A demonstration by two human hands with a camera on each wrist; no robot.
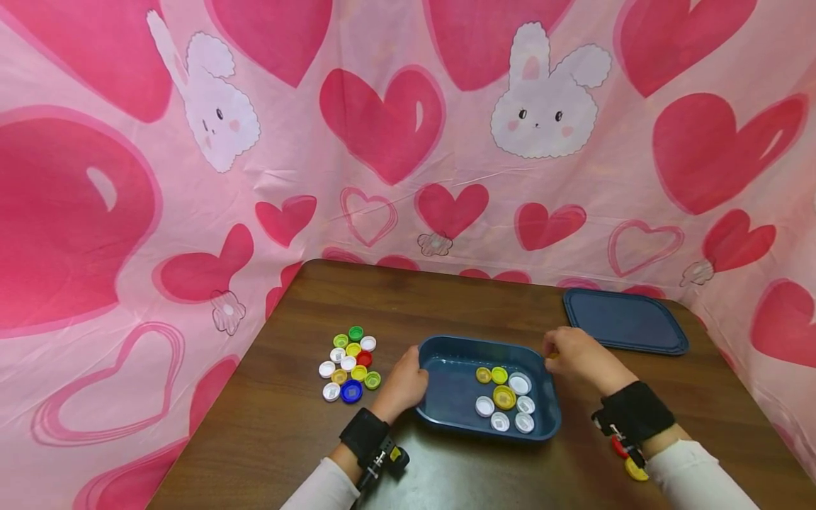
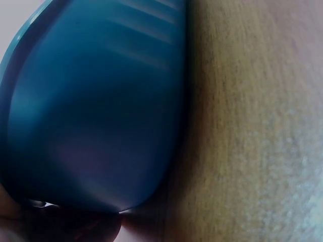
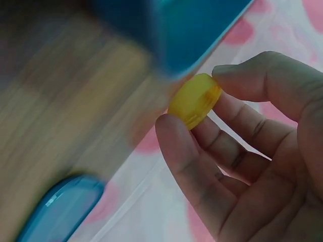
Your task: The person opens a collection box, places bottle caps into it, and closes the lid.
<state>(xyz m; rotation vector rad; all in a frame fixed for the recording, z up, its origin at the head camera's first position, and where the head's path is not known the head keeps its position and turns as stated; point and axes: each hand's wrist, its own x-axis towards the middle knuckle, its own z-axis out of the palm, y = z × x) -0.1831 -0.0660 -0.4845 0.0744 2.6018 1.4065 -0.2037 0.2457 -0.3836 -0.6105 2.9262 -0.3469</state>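
Yellow cap (image 3: 194, 100) shows clearly only at the right wrist — pinched between thumb and fingers of the right hand (image 1: 574, 358); left hand (image 1: 401, 386) grips the tray (image 1: 446, 397) rim.

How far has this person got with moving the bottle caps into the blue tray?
Seven caps, white and yellow, already lie in the blue tray. In hand: the right hand pinches a yellow cap beside the tray's rim, while the left hand holds the tray's left edge. About a dozen mixed caps remain on the table, and the lid lies apart.
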